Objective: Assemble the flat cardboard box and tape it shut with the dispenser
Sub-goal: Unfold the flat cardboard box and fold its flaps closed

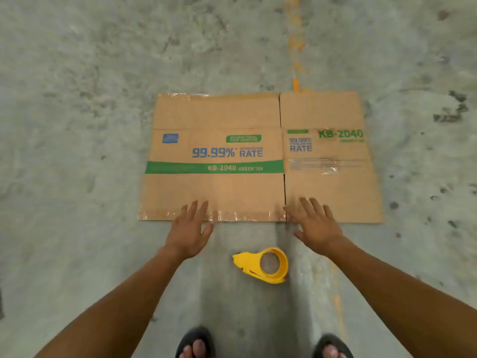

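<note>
A flat brown cardboard box [258,156] lies folded on the concrete floor, printed with a green band and blue "99.99% RATE" lettering, old clear tape along its near and far edges. My left hand [189,229] reaches out with straight fingers over the box's near edge, left of the flap slit. My right hand [316,226] does the same just right of the slit. Neither hand holds anything. A yellow tape dispenser [263,264] lies on the floor between my forearms, a little short of the box.
The grey concrete floor [103,73] spreads all around, stained with dark spots at the right. A worn orange painted line [295,47] runs away beyond the box. My feet in dark sandals [196,342] stand at the bottom edge.
</note>
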`<state>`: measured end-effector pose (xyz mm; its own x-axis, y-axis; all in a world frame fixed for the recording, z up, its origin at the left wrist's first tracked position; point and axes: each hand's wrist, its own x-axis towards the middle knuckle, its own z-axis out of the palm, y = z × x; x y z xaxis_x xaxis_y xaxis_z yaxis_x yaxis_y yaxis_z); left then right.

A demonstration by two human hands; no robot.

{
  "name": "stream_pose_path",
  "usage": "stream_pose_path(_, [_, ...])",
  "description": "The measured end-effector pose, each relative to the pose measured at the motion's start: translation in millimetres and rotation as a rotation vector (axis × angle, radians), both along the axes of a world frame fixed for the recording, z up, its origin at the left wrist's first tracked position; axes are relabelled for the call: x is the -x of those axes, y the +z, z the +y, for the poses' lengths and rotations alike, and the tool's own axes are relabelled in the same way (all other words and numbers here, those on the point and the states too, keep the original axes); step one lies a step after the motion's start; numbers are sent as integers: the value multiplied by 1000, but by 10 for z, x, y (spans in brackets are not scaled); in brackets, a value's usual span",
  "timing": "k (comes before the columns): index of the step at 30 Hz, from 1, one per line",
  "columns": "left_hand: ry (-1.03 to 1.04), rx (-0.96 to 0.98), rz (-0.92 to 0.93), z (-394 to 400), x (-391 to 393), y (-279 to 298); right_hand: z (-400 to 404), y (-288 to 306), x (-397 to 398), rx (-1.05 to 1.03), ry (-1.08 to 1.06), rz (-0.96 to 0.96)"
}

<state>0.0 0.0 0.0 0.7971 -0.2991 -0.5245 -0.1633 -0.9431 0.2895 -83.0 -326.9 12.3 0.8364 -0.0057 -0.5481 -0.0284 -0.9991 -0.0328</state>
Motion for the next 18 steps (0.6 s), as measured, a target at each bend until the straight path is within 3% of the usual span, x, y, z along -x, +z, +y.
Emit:
stream_pose_path(5, [-182, -122, -28, 128, -137, -558, -149, -420, -285, 136, 233, -19])
stream_pose_path(11, [-367, -210, -75, 275, -212, -673, -206, -540, -474, 179, 385, 101])
stream_pose_path(15, [-353, -193, -36, 262, -303, -590, -139, -451, -421, 188, 446, 104])
stream_pose_path(18, [-231, -117, 56, 238, -336, -567, -93, -386, -316, 207, 499, 52])
